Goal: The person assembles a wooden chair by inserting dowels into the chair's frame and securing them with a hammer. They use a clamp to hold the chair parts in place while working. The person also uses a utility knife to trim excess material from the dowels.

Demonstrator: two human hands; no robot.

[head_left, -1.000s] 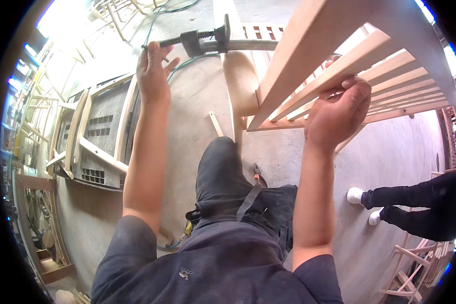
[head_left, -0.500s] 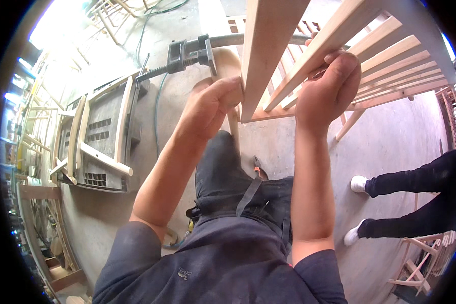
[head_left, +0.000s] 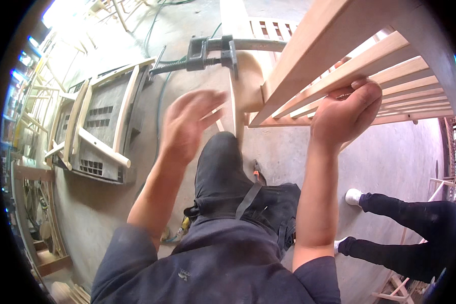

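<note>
A pale wooden frame with several slats [head_left: 301, 68] rises in front of me and spreads to the upper right. My right hand [head_left: 347, 111] is closed around one of its slats, fingers partly hidden behind the wood. A dark metal bar clamp [head_left: 202, 62] with a threaded screw sits against a rounded wooden part [head_left: 250, 81] at the frame's left end; its bar runs behind the frame. Left of that end and below the clamp, my left hand [head_left: 185, 124] is in the air, slightly blurred, fingers stretched and apart, holding nothing.
A dark crate [head_left: 99, 129] with wooden frame pieces on it stands to the left. More wooden frames [head_left: 35, 109] are stacked beyond it. At the right is another person's dark-trousered leg [head_left: 400, 210]. A hose [head_left: 159, 126] crosses the concrete floor.
My left hand has let go of the wood beside the clamp and drawn back to the left. The frame and clamp appear further right in view; my right hand stays on its slat.
</note>
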